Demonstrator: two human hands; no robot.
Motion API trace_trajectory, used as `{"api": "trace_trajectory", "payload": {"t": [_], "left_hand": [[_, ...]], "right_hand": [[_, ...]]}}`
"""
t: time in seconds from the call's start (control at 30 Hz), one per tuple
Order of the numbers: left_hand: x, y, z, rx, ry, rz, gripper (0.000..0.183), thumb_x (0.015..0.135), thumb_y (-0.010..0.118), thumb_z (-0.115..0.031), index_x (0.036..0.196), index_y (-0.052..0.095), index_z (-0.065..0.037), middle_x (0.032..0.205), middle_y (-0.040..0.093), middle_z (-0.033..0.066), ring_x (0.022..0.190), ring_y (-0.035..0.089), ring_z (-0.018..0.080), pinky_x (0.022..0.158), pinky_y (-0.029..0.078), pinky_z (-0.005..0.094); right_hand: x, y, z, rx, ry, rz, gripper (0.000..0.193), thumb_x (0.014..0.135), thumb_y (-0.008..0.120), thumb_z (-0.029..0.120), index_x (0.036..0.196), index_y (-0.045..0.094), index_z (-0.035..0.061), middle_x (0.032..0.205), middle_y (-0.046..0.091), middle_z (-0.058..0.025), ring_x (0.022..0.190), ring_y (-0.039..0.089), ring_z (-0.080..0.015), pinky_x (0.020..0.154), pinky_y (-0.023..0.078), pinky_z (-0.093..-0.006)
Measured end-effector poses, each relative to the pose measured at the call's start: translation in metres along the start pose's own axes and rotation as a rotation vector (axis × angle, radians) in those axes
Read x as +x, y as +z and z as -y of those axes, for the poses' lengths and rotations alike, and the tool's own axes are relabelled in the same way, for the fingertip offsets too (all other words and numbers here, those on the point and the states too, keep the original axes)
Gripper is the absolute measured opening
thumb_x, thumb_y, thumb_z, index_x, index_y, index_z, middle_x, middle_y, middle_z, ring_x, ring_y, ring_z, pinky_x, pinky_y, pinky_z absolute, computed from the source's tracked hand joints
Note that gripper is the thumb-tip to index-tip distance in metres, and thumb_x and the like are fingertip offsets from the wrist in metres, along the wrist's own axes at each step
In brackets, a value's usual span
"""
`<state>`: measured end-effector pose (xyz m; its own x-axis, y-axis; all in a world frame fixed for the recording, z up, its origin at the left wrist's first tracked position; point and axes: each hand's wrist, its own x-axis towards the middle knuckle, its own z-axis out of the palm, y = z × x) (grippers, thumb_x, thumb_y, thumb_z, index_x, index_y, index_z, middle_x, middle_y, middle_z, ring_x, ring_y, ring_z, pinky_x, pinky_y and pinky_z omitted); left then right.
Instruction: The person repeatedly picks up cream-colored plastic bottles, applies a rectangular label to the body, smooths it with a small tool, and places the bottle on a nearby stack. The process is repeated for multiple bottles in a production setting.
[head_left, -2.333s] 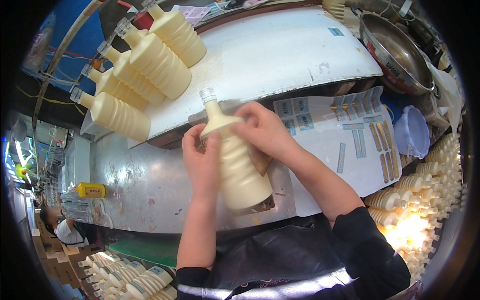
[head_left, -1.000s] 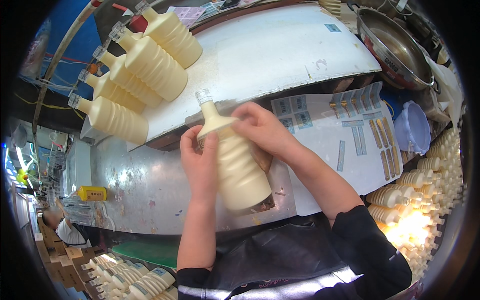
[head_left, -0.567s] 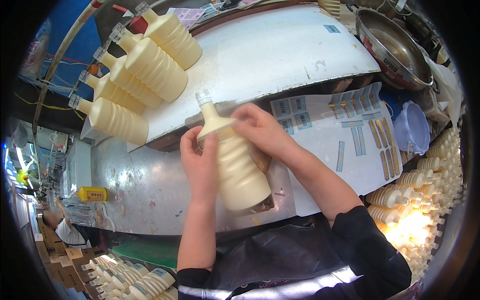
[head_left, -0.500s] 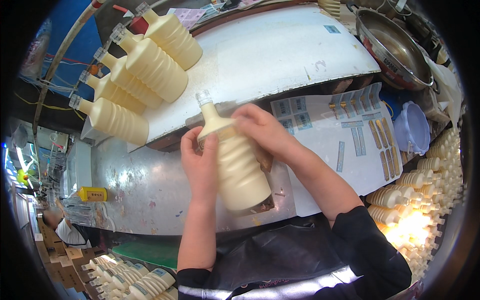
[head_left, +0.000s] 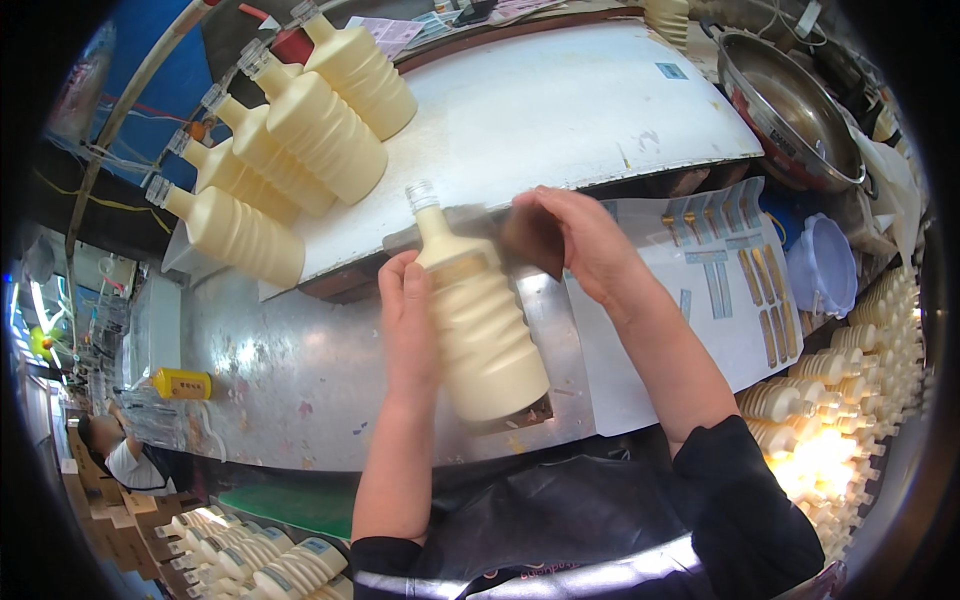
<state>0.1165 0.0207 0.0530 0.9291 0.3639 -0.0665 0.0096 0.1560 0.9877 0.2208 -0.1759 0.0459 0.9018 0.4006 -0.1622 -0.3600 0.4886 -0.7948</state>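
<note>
While the left hand (head_left: pixel 408 310) grasps the left side of a cream-coloured bottle (head_left: pixel 485 340) at its shoulder, thumb toward the front, the right hand (head_left: pixel 590 240) is off the bottle, pinching a brown flat piece (head_left: pixel 540 240) just beside it; that piece is blurred, its material unclear. Bottle in front of the person, over the near edge of a metal worktop (head_left: pixel 300 375), neck pointing away and a little left; clear threaded mouth, ribbed body, tan band (head_left: pixel 465 268) across the upper front. Beyond it, a raised white board (head_left: pixel 560 95), with five similar bottles (head_left: pixel 328 135) grouped at its left end. To the right, partly under the right forearm, a white sheet (head_left: pixel 625 385) bearing pale blue strips (head_left: pixel 716 288) and gold strips (head_left: pixel 775 335). Past the sheet, a lilac bucket (head_left: pixel 823 265); farther up, a wide metal pan (head_left: pixel 790 100). Many more bottles (head_left: pixel 800 390) massed at lower right, some glared out by light. Far left: yellow container (head_left: pixel 182 383) lying on the worktop, another person (head_left: pixel 130 465) beyond.
</note>
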Motion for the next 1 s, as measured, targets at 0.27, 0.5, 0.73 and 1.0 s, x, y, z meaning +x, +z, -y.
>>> {"api": "trace_trajectory", "payload": {"t": [0.27, 0.5, 0.73, 1.0], "left_hand": [[0.005, -0.003, 0.007, 0.182, -0.017, 0.013, 0.039, 0.111, 0.048, -0.035, 0.133, 0.047, -0.004, 0.119, 0.060, 0.0086, 0.105, 0.058, 0.0130, 0.092, 0.050, 0.0304], [0.005, -0.001, 0.009, 0.213, 0.018, -0.023, 0.041, 0.108, 0.050, -0.033, 0.132, 0.049, 0.000, 0.116, 0.064, 0.0140, 0.101, 0.061, 0.0167, 0.090, 0.050, 0.0318], [0.008, -0.006, 0.007, 0.301, -0.033, -0.006, 0.045, 0.108, 0.051, -0.035, 0.132, 0.052, 0.002, 0.117, 0.065, 0.0135, 0.106, 0.060, 0.0169, 0.093, 0.049, 0.0321], [0.012, -0.020, 0.014, 0.055, -0.002, 0.037, 0.043, 0.112, 0.045, -0.037, 0.130, 0.058, 0.000, 0.118, 0.067, 0.0093, 0.106, 0.062, 0.0151, 0.095, 0.050, 0.0310]], "right_hand": [[-0.039, 0.082, -0.005, -0.975, -0.417, -0.005, 0.035, 0.099, 0.055, 0.013, 0.131, 0.049, 0.0004, 0.114, 0.066, -0.0269, 0.106, 0.064, -0.0463, 0.094, 0.051, -0.0486], [-0.033, 0.044, -0.035, -0.891, -0.462, -0.263, 0.034, 0.099, 0.057, 0.010, 0.131, 0.052, -0.0003, 0.120, 0.067, -0.0200, 0.108, 0.067, -0.0317, 0.096, 0.051, -0.0398], [-0.030, 0.045, -0.020, -0.687, -0.408, -0.134, 0.034, 0.094, 0.065, 0.008, 0.126, 0.063, -0.0016, 0.112, 0.072, -0.0143, 0.099, 0.068, -0.0197, 0.089, 0.053, -0.0311], [-0.016, 0.030, -0.005, -0.479, -0.255, -0.183, 0.020, 0.099, 0.062, 0.012, 0.112, 0.073, 0.0034, 0.092, 0.067, -0.0027, 0.075, 0.061, -0.0078, 0.071, 0.051, -0.0250]]}}
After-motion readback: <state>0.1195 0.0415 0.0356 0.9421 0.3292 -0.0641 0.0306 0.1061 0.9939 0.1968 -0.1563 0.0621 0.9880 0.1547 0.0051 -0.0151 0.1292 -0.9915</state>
